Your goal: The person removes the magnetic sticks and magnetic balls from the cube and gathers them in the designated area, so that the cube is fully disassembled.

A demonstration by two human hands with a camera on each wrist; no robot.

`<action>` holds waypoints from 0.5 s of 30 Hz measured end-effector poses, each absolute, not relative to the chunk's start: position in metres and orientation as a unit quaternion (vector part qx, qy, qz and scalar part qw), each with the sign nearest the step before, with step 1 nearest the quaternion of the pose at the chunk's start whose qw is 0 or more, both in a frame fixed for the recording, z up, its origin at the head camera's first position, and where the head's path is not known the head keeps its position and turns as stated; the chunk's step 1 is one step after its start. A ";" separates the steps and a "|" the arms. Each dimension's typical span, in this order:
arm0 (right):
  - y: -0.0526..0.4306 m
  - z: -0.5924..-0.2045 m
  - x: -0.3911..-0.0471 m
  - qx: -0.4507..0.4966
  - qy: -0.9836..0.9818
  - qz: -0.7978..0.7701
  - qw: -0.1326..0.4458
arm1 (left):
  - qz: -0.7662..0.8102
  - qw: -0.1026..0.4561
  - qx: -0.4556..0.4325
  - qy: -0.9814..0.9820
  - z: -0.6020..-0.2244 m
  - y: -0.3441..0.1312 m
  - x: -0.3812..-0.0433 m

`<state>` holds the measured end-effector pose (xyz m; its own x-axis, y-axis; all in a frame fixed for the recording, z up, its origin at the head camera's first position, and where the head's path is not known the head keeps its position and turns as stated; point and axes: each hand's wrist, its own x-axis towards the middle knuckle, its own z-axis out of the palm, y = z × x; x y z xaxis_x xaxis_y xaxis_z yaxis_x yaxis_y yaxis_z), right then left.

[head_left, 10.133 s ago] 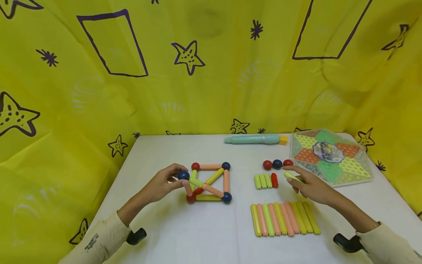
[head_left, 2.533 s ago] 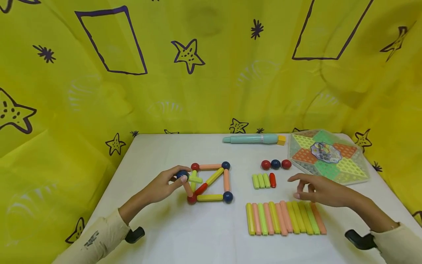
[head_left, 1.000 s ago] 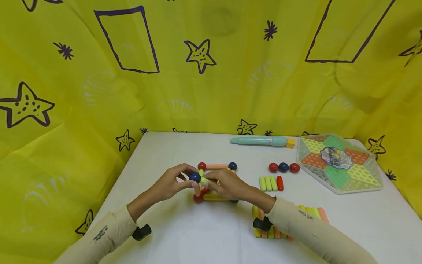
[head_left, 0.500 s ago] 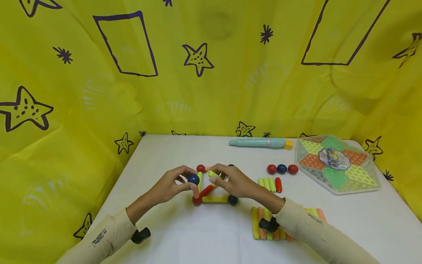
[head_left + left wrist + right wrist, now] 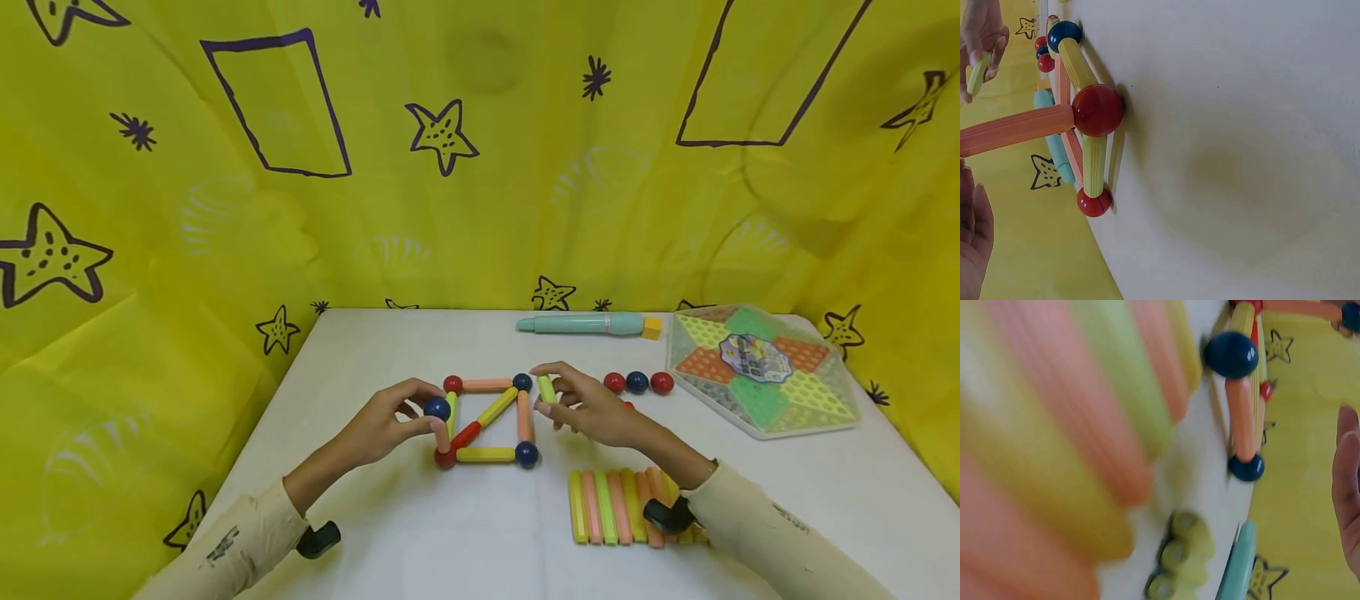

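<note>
My left hand (image 5: 393,421) pinches a blue ball (image 5: 437,408) between thumb and fingers. Below the ball a pink magnetic stick (image 5: 442,436) rises from a red corner ball (image 5: 1098,110) of a flat frame. Sticks and balls form this square, with a red short stick (image 5: 467,435) and a yellow stick (image 5: 498,408) running diagonally across it. Just right of the frame, my right hand (image 5: 592,406) holds a short light-green magnetic stick (image 5: 547,389) raised off the table. In the right wrist view the fingers show only at the right edge, and that stick is out of sight.
A row of long coloured sticks (image 5: 603,508) lies at the front right, partly behind the right forearm. Three balls (image 5: 637,382) stand beyond the right hand. A hexagonal game box (image 5: 757,375) sits at the back right, near a mint-green pen-shaped object (image 5: 581,323).
My right hand has drawn the short green stick away from the blue ball, rightward. Earlier, a pink stick left the frame and the long-stick row grew. My left hand keeps its pinch on the ball.
</note>
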<state>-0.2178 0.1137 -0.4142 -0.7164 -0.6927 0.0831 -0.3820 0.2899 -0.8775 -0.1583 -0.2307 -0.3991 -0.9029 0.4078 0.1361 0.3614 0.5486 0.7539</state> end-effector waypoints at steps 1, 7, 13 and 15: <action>0.121 -0.415 -0.219 -0.337 0.789 -0.488 0.162 | 0.422 0.028 0.218 0.879 -0.399 -0.230 -0.159; 0.167 -0.422 -0.223 -0.341 0.794 -0.474 0.168 | 0.431 0.042 0.210 0.876 -0.399 -0.229 -0.160; 0.203 -0.427 -0.221 -0.328 0.808 -0.465 0.157 | 0.436 0.048 0.208 0.874 -0.400 -0.228 -0.159; 0.212 -0.428 -0.220 -0.323 0.813 -0.458 0.157 | 0.437 0.049 0.207 0.874 -0.400 -0.227 -0.159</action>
